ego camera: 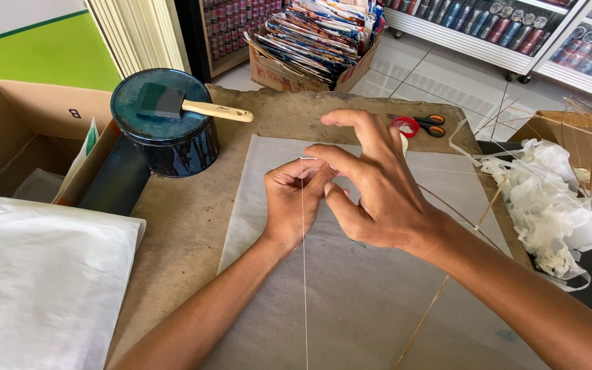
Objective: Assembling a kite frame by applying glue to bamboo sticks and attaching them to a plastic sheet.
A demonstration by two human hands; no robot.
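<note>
Left hand point(292, 205) pinches the thin stick point(303, 274), long axis running 12 to 6 o'clock. Right hand point(371, 185), fingers spread, grips nothing, at its 3 o'clock, touching.

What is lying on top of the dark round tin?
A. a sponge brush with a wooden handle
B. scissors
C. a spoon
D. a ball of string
A: a sponge brush with a pale wooden handle lies across the lid of the dark round tin, while the red-handled scissors lie farther off on the table, beyond the hands.
</note>
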